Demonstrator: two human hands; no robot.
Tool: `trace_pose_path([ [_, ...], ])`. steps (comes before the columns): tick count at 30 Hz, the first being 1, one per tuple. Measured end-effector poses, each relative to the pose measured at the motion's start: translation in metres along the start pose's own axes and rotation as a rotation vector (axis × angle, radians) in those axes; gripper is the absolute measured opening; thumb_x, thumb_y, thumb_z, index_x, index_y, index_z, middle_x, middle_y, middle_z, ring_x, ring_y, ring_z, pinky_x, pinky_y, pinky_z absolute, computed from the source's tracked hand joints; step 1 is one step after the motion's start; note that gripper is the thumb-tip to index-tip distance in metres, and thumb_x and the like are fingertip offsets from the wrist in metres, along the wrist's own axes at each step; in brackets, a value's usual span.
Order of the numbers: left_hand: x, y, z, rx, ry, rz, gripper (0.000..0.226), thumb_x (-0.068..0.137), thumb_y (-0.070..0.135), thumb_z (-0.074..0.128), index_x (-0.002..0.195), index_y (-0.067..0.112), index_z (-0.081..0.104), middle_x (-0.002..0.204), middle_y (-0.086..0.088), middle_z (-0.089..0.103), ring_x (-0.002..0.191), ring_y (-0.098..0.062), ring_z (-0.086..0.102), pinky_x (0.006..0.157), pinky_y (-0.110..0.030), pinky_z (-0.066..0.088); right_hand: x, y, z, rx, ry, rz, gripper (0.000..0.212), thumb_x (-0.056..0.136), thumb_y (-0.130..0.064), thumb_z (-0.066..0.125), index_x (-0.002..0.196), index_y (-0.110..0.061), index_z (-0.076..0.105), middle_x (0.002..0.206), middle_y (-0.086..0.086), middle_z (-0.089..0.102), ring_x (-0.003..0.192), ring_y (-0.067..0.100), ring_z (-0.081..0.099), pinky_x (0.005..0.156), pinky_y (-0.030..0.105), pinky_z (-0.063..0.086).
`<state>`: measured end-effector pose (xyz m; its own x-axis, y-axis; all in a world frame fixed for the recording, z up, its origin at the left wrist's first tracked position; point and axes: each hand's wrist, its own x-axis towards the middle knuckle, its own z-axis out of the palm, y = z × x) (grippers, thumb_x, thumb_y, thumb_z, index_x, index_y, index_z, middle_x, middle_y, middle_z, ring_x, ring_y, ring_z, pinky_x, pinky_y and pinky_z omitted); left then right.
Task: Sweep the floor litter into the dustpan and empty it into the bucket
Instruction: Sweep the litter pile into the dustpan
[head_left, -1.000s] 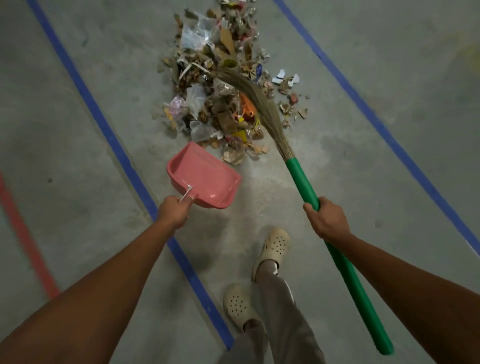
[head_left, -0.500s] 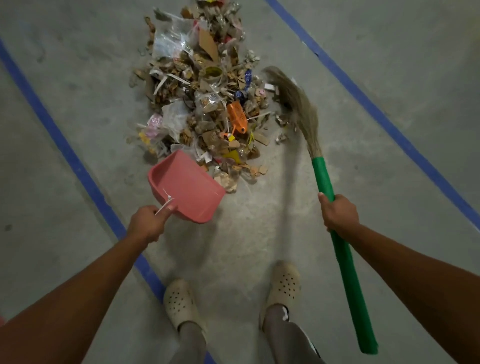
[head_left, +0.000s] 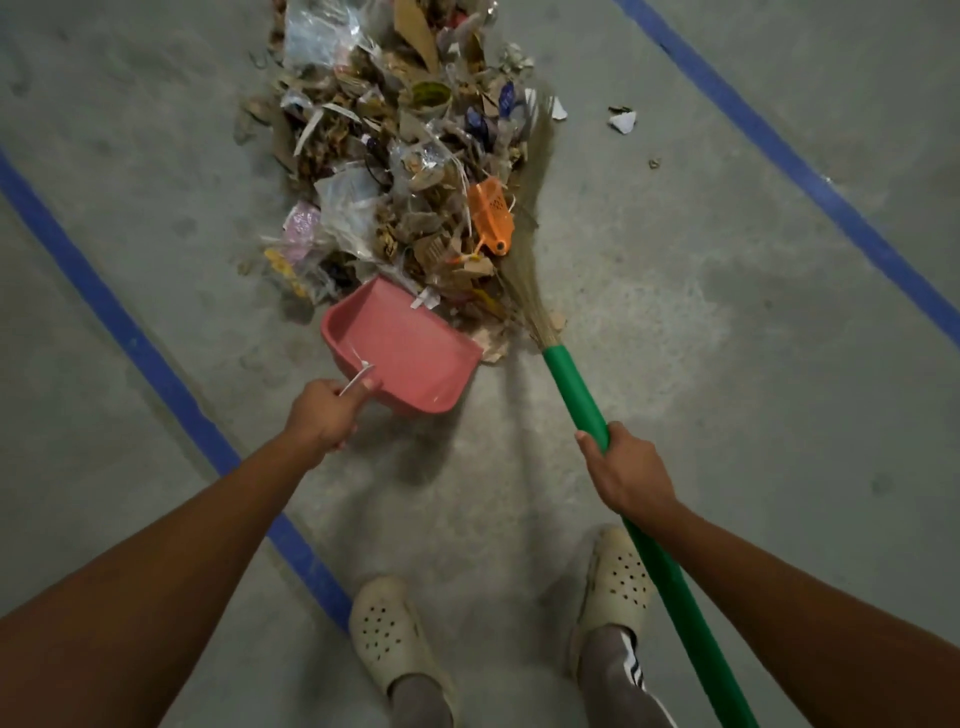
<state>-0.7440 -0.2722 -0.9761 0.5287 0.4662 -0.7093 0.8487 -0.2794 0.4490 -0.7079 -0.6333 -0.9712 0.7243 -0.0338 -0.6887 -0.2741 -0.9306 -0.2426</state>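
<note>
A heap of litter made of paper, plastic wrap and cardboard lies on the concrete floor ahead of me, with an orange plastic piece on its right side. My left hand grips the handle of a pink dustpan, whose open mouth touches the near edge of the heap. My right hand grips the green handle of a grass broom. Its bristles lie along the right flank of the heap. A white scrap sits just inside the dustpan's lip. No bucket is in view.
Blue tape lines run diagonally on the floor at left and right. A few stray white scraps lie right of the heap. My two feet in pale clogs stand just behind the dustpan and broom.
The broom head has swung in from the heap's far right to press against its right flank. The dustpan's mouth has moved up to the near edge of the litter.
</note>
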Motion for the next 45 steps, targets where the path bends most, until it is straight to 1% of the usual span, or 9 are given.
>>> trace_pose_path([
  [7, -0.016, -0.027, -0.060, 0.027, 0.006, -0.009, 0.062, 0.081, 0.067, 0.067, 0.065, 0.009, 0.054, 0.052, -0.011, 0.054, 0.037, -0.018, 0.043, 0.040, -0.024, 0.035, -0.005, 0.018, -0.024, 0.174, 0.101, 0.164, 0.048, 0.100, -0.059, 0.040, 0.095, -0.013, 0.054, 0.078, 0.009, 0.064, 0.066, 0.025, 0.065, 0.063, 0.041, 0.059],
  [11, 0.015, -0.038, -0.084, 0.071, 0.079, -0.034, 0.059, 0.084, 0.062, 0.067, 0.069, 0.006, 0.057, 0.055, -0.014, 0.054, 0.040, -0.019, 0.042, 0.041, -0.022, 0.034, 0.033, -0.005, -0.032, 0.262, 0.044, 0.227, 0.053, 0.102, -0.056, 0.037, 0.093, -0.008, 0.055, 0.084, 0.015, 0.066, 0.062, 0.024, 0.065, 0.049, 0.029, 0.049],
  [18, 0.084, -0.019, -0.049, 0.198, 0.031, 0.023, 0.066, 0.084, 0.070, 0.062, 0.067, 0.006, 0.057, 0.057, -0.016, 0.060, 0.040, -0.021, 0.048, 0.046, -0.025, 0.037, 0.078, -0.043, -0.003, 0.159, -0.028, 0.081, 0.050, 0.102, -0.057, 0.038, 0.099, -0.010, 0.055, 0.085, 0.011, 0.064, 0.062, 0.026, 0.068, 0.049, 0.033, 0.056],
  [22, 0.097, -0.010, -0.004, 0.152, 0.048, 0.079, 0.063, 0.088, 0.066, 0.061, 0.062, 0.009, 0.053, 0.051, -0.017, 0.056, 0.035, -0.022, 0.046, 0.047, -0.026, 0.036, 0.085, -0.039, 0.011, 0.062, -0.018, -0.010, 0.049, 0.101, -0.059, 0.036, 0.099, -0.014, 0.055, 0.082, 0.009, 0.063, 0.066, 0.026, 0.066, 0.063, 0.041, 0.060],
  [29, 0.092, 0.016, 0.057, -0.079, 0.056, 0.095, 0.061, 0.089, 0.066, 0.059, 0.068, 0.009, 0.053, 0.057, -0.015, 0.058, 0.037, -0.023, 0.048, 0.044, -0.024, 0.036, 0.077, -0.012, 0.010, -0.097, -0.019, -0.144, 0.046, 0.101, -0.061, 0.034, 0.098, -0.018, 0.050, 0.076, 0.006, 0.060, 0.066, 0.022, 0.059, 0.060, 0.035, 0.047],
  [35, 0.065, -0.016, 0.033, -0.163, 0.109, 0.060, 0.071, 0.080, 0.076, 0.063, 0.061, 0.007, 0.054, 0.048, -0.012, 0.052, 0.037, -0.021, 0.046, 0.043, -0.027, 0.037, 0.050, 0.034, -0.005, -0.013, 0.129, -0.002, 0.047, 0.099, -0.061, 0.032, 0.099, -0.018, 0.050, 0.071, 0.006, 0.059, 0.063, 0.024, 0.058, 0.059, 0.035, 0.048],
  [38, 0.066, -0.029, 0.011, -0.150, 0.201, 0.059, 0.073, 0.080, 0.075, 0.063, 0.058, 0.006, 0.054, 0.045, -0.011, 0.051, 0.035, -0.021, 0.046, 0.045, -0.027, 0.038, 0.061, 0.030, -0.013, 0.106, 0.150, 0.084, 0.054, 0.099, -0.063, 0.030, 0.093, -0.015, 0.052, 0.076, 0.010, 0.062, 0.067, 0.028, 0.062, 0.067, 0.042, 0.056],
  [40, 0.076, -0.025, -0.004, -0.122, 0.220, 0.078, 0.074, 0.083, 0.074, 0.061, 0.056, 0.005, 0.054, 0.043, -0.012, 0.050, 0.034, -0.022, 0.046, 0.046, -0.029, 0.039, 0.079, 0.009, -0.020, 0.229, 0.111, 0.130, 0.052, 0.101, -0.060, 0.033, 0.086, -0.014, 0.052, 0.079, 0.011, 0.064, 0.065, 0.026, 0.064, 0.062, 0.040, 0.057],
  [45, 0.115, 0.019, -0.018, 0.125, -0.001, 0.117, 0.071, 0.093, 0.065, 0.052, 0.062, 0.001, 0.057, 0.048, -0.019, 0.053, 0.033, -0.021, 0.046, 0.038, -0.022, 0.038, 0.122, -0.064, -0.024, 0.316, 0.002, 0.109, 0.051, 0.102, -0.058, 0.038, 0.093, -0.011, 0.056, 0.083, 0.011, 0.067, 0.059, 0.022, 0.063, 0.047, 0.029, 0.049],
])
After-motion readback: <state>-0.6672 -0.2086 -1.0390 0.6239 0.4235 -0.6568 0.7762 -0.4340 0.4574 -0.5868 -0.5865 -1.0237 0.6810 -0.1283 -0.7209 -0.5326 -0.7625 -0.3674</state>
